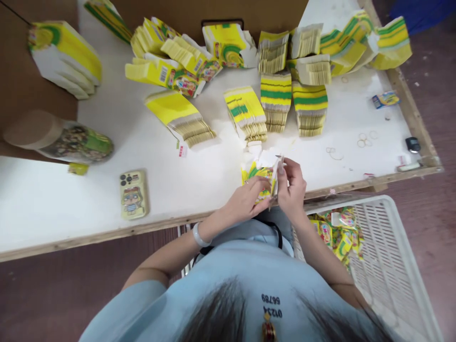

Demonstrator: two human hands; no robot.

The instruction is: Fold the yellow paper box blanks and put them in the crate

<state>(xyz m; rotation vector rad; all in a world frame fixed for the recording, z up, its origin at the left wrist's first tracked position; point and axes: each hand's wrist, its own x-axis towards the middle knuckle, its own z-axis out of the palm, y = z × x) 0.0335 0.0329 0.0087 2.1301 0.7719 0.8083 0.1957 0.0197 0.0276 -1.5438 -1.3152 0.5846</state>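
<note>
At the front edge of the table, my left hand (254, 192) lies curled over flat yellow-and-green printed cartons (261, 172) with white flaps, holding them down. Beside it, my right hand (292, 185) is closed in a pinch at the cartons' right edge. A small dark pointed tip shows above its thumb; what it belongs to is hidden by the fingers. Just beyond my hands stands a fanned stack of flat cartons (245, 111), its near end almost touching the white flaps. Two more stacks, a green-striped one (276, 97) and another (309, 107), sit to its right.
Folded cartons (167, 76) pile up by a cardboard box (213, 9) at the back. On the left are a lidded jar (78, 142) and a phone (133, 194). Rubber bands (364, 140) lie at right. A white plastic basket (392, 237) with filled packets (338, 232) stands below the table.
</note>
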